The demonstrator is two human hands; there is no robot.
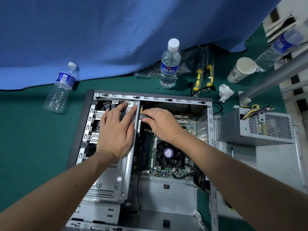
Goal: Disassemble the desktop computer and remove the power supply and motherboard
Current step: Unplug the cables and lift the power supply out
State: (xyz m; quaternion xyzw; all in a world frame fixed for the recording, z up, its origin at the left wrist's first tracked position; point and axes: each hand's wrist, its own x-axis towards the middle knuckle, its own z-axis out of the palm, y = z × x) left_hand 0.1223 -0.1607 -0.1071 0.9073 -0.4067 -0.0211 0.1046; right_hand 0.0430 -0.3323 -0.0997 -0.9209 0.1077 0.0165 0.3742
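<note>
- The computer case lies open on its side on the green table, and both hands are inside it
- The left hand rests flat on the metal drive cage, fingers straight and a little spread, with the fingertips near the far edge of the case; it holds nothing
- The right hand is at the far left corner of the motherboard, with the fingers curled down onto a dark part just beside the vertical metal bar; I cannot tell if they really grip this part or only press on it
- The motherboard is inside the case, with the round CPU fan near its middle
- The power supply is already out of the case; it lies to the right on a grey side panel, with its yellow and black wires pointing away
- Behind the case stand an upright water bottle, two yellow-black screwdrivers, a paper cup and a crumpled tissue
- An empty bottle stands tilted to the left of the case, near a blue cloth
</note>
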